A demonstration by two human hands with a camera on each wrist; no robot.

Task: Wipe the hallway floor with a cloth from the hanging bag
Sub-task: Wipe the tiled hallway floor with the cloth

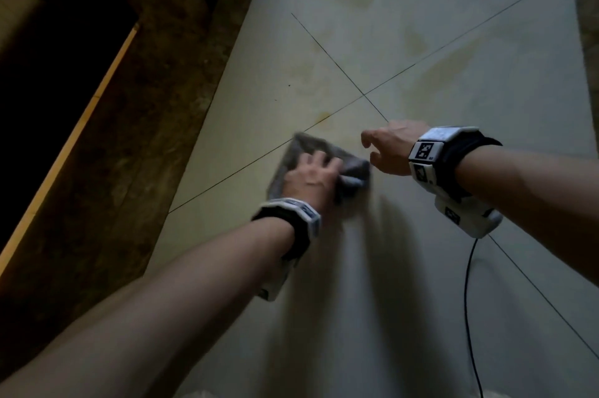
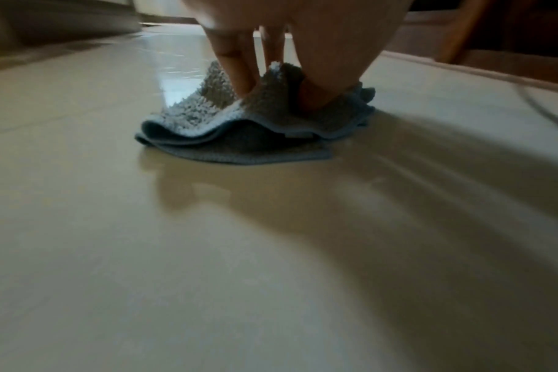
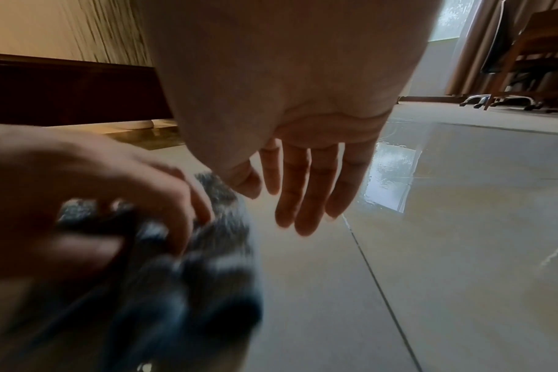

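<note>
Lying bunched on the pale tiled floor, near a crossing of grout lines: grey cloth. Left hand on top, fingers curled into its folds, gripping. Right hand just beside, fingers loosely spread, holding nothing.

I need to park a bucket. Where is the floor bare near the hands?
Bare tile ahead past the grout cross, and near you between the left forearm and the cable. Crowded around the left hand on the cloth and the right hand beside it.
</note>
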